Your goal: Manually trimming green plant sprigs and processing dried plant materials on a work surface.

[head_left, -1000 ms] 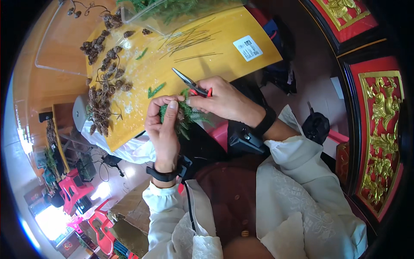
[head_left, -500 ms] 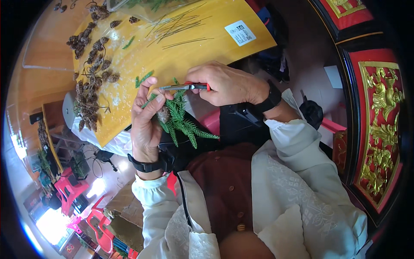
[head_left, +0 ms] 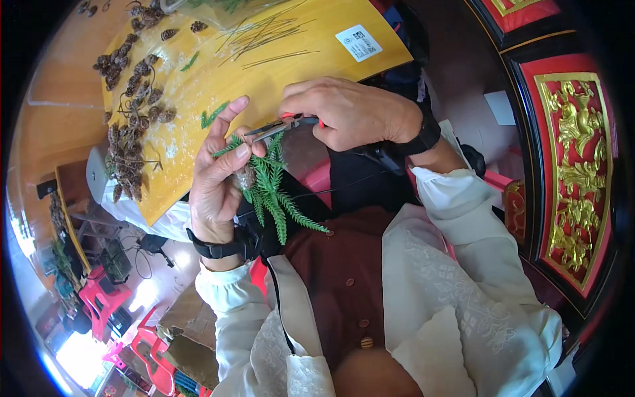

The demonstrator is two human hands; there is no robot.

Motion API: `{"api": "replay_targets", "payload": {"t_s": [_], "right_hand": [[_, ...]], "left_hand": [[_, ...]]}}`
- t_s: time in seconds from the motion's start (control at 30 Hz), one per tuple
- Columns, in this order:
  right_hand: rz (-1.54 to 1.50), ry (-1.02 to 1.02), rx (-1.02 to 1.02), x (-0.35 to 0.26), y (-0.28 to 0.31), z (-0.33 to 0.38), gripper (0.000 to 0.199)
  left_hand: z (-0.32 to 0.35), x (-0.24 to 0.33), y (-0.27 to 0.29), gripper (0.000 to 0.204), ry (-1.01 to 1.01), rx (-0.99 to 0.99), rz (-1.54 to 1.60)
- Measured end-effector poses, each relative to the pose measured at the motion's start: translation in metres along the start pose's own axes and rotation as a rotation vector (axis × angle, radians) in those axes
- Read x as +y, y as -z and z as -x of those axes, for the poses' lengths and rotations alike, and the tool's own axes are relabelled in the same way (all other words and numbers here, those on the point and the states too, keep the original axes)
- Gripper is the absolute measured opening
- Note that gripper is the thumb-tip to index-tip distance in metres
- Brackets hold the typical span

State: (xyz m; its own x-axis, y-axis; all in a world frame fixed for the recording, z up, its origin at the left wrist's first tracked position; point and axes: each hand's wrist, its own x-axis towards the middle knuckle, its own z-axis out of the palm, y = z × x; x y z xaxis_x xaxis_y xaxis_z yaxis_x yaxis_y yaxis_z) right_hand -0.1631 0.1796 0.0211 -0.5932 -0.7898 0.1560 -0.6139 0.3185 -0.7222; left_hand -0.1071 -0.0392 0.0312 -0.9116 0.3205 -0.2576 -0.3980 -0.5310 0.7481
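Note:
My left hand (head_left: 221,165) pinches a bunch of green artificial pine sprigs (head_left: 270,182) at its stem end, with the index finger raised. A brown pine cone (head_left: 245,177) sits among the sprigs, partly behind the thumb. In my right hand (head_left: 354,114) is a pair of red-handled long-nosed pliers (head_left: 270,130). Its slim metal jaws stand slightly apart and reach the stem end beside my left fingertips. Exactly what lies between the jaws is too small to tell.
On the yellow board (head_left: 198,86) lie many pine cones (head_left: 132,126), thin dark wires (head_left: 264,33), loose green sprigs (head_left: 213,115) and a white label (head_left: 358,43). A clear plastic container (head_left: 205,14) stands at its far edge. Carved red-and-gold panels (head_left: 575,178) rise at the right.
The pliers have tilted, and their jaws have parted. My left index finger has lifted away from the stem. The sprigs hang slightly lower, and the whole view has shifted a little.

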Motion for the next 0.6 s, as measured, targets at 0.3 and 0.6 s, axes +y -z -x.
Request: {"api": "replay_targets", "payload": {"t_s": [0.3,0.6], "right_hand": [[0.033,0.063,-0.128,-0.006,0.007,-0.006,0.036],[-0.039,0.113,0.003,-0.005,-0.002,-0.005,0.036]], "left_hand": [[-0.004,-0.003,0.009,0.073,0.122,-0.192,0.075],[-0.001,-0.008,0.006,0.075,0.133,-0.098,0.163]]}}
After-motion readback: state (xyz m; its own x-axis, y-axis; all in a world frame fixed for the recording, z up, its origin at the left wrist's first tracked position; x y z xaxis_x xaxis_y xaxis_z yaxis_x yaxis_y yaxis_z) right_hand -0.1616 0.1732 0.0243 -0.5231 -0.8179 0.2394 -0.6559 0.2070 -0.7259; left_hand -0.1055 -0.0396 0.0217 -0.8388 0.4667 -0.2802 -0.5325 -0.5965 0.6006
